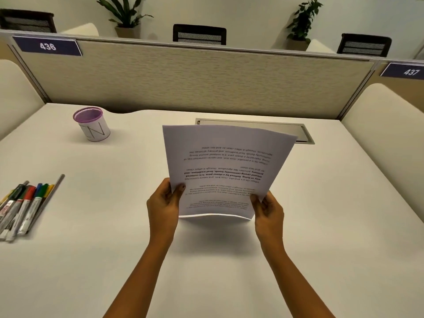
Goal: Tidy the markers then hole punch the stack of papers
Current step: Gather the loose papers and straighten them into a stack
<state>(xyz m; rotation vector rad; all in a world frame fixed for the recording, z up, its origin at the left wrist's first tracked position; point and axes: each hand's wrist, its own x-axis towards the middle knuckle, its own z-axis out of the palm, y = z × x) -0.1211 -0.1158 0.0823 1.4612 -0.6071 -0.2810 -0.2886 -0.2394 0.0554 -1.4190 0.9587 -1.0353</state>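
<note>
A stack of printed white papers [226, 166] stands nearly upright in the middle of the desk, its text upside down to me and its lower edge just above the desk surface. My left hand [164, 203] grips the stack's lower left edge, thumb on the front sheet. My right hand [267, 211] grips the lower right corner. Several markers [21, 206] with red, green, blue and yellow caps lie side by side at the desk's left edge. A purple mesh pen cup [91, 123] stands empty at the back left. No hole punch is in view.
A metal cable-tray lid [302, 134] sits flush in the desk behind the papers. A beige partition panel [195, 76] closes off the back, with cream side dividers left and right. Chairs and potted plants show beyond the partition.
</note>
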